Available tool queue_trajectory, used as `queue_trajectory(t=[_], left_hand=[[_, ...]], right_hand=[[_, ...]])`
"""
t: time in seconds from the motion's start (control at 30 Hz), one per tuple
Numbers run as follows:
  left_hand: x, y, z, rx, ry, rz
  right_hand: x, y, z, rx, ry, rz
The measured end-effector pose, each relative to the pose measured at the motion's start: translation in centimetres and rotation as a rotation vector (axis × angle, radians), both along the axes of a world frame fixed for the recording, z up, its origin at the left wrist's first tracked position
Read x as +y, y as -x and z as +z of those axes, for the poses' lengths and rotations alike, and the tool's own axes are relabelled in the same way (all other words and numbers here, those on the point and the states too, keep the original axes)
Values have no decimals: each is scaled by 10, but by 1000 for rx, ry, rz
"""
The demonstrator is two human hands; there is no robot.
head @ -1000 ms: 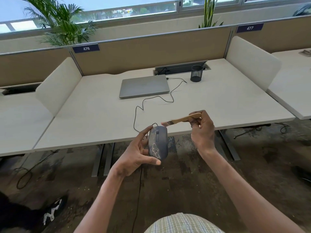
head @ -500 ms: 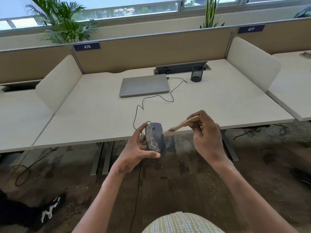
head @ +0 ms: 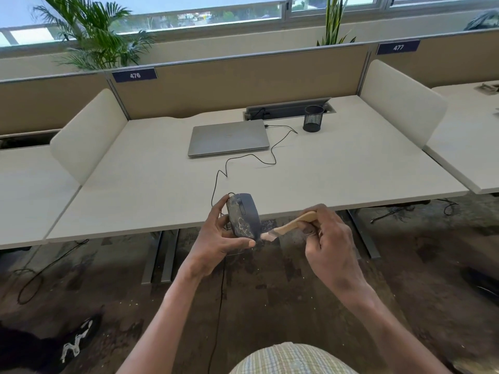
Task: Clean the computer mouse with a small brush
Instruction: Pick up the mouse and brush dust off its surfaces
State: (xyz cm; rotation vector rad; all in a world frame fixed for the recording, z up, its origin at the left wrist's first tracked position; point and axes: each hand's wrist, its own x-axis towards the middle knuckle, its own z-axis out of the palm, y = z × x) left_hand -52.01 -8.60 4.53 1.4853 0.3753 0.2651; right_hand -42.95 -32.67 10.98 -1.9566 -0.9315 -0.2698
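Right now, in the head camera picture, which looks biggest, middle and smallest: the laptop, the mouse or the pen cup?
1. laptop, biggest.
2. mouse, but it is held nearer the camera, which makes it look larger.
3. pen cup, smallest, though it stands farthest away, so second and third are unsure.

Left hand (head: 216, 238) holds mouse (head: 243, 215); right hand's (head: 328, 238) brush (head: 290, 225) seemingly touches it.

Both forearms reach forward, bare, wrists level in front of the body. The left hand (head: 216, 238) is turned palm inward, fingers curled up one side of the mouse (head: 243, 215) and thumb pressed across its lower end. The right hand (head: 328, 238) shows its back, fingers folded round the brush (head: 290, 225) handle.
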Motion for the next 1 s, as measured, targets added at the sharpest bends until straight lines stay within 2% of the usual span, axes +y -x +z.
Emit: queue_trajectory(t=[0.33,0.6,0.83,1.0], left_hand=[[-4,7,1,4,71,-142],[-6,9,2,-11,63,-160],[-7,9,9,-12,37,-158],[-7,9,18,-25,28,-166]], right_hand=[[20,-22,6,-20,-58,-46],[31,-45,1,-23,-92,-127],[38,-52,-8,-8,-48,-48],[46,-57,-14,-104,63,70]])
